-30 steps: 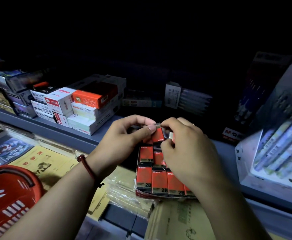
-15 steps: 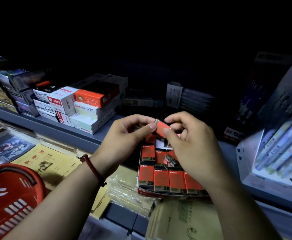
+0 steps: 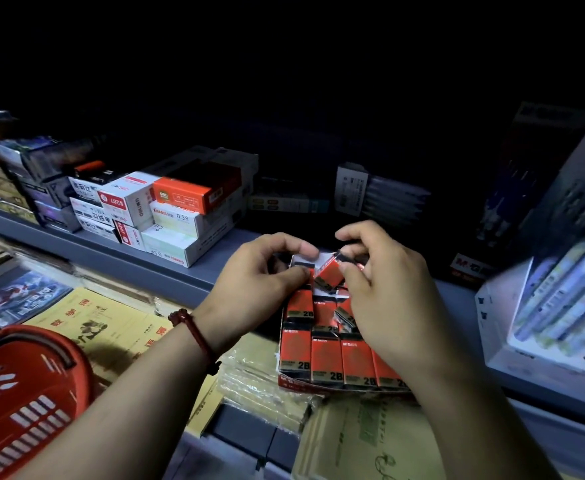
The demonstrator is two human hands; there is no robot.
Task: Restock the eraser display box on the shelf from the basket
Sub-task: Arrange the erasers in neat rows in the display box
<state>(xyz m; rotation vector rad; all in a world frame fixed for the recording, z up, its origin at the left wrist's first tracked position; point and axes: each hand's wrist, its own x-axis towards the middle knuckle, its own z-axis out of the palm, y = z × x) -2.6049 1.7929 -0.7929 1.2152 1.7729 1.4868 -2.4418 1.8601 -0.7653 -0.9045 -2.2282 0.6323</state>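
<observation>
The eraser display box (image 3: pixel 286 383) sits on the shelf edge at centre, filled with rows of red erasers (image 3: pixel 325 358) marked 2B. My right hand (image 3: pixel 391 299) pinches the upper end of one red eraser (image 3: pixel 331 276), which hangs tilted over the back row of the box. My left hand (image 3: pixel 260 275) pinches the box's white back left corner between thumb and forefinger, right beside that eraser. A second loose eraser (image 3: pixel 344 315) lies askew on the rows under my right hand. The red basket (image 3: pixel 24 393) is at the lower left; its contents are hidden.
Stacked white and orange stationery boxes (image 3: pixel 180 209) stand on the grey shelf (image 3: pixel 166 271) to the left. A white pen display (image 3: pixel 561 306) rises close on the right. Yellow exercise books (image 3: pixel 111 327) and wrapped packs (image 3: pixel 263 386) lie on the lower level.
The eraser that both hands held above the box has come down, tilted, to the back row, now in my right hand alone. My left hand has shifted to the box's back corner.
</observation>
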